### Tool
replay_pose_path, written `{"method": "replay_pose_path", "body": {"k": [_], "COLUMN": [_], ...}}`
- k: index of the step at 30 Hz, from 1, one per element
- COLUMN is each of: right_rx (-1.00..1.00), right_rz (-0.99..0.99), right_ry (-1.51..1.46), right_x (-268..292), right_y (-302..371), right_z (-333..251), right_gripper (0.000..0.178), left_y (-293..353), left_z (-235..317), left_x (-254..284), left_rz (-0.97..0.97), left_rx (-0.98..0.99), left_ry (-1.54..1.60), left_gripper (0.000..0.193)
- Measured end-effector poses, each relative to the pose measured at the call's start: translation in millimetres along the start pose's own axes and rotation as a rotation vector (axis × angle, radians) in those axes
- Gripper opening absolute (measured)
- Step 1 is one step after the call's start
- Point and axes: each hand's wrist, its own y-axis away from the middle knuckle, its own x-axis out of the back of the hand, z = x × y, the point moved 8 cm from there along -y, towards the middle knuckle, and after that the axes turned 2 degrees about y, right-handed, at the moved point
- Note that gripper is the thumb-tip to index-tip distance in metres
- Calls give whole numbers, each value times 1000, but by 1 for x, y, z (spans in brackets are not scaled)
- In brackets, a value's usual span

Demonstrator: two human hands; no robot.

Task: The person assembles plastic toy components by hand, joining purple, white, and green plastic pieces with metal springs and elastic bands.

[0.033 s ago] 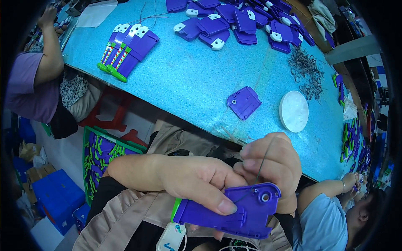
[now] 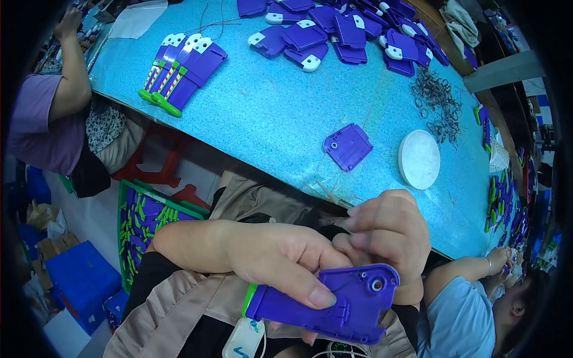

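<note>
My left hand point(image 2: 280, 253) grips a purple plastic shell point(image 2: 340, 310) over my lap, its thumb pressed on the inner face. The shell has a round hole post near its right corner and a green end on the left. A thin dark cord point(image 2: 360, 266) runs over the shell's upper edge up to the fingers of my right hand point(image 2: 388, 230). Those fingers are curled and pinch the cord, whose upper end is blurred. On the blue table ahead lies a single purple cover piece point(image 2: 348, 147).
A white round dish point(image 2: 419, 159) stands at the right, near a pile of dark cord loops point(image 2: 439, 104). Purple shells with white corners point(image 2: 304, 36) heap at the back. Assembled pieces point(image 2: 182, 74) lie at left. A green crate point(image 2: 123, 238) sits lower left. Co-workers sit either side.
My right fingers have shifted slightly and the cord between them and the shell has lost its straight upright line. The shell has moved down a little.
</note>
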Motion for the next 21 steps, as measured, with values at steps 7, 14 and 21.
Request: {"method": "replay_pose_path", "body": {"k": [7, 14, 21], "right_rx": [44, 47, -289], "right_rz": [35, 31, 144], "right_ry": [90, 81, 474], "right_x": [7, 6, 29], "right_y": [-1, -5, 6], "right_z": [-11, -15, 52], "right_gripper": [31, 27, 17], "left_y": [-1, -1, 6], "left_z": [-2, -4, 33], "left_x": [-4, -7, -6], "left_rz": [-71, -180, 24], "left_rx": [-2, -37, -453], "left_ry": [49, -70, -809], "left_gripper": [30, 33, 23]}}
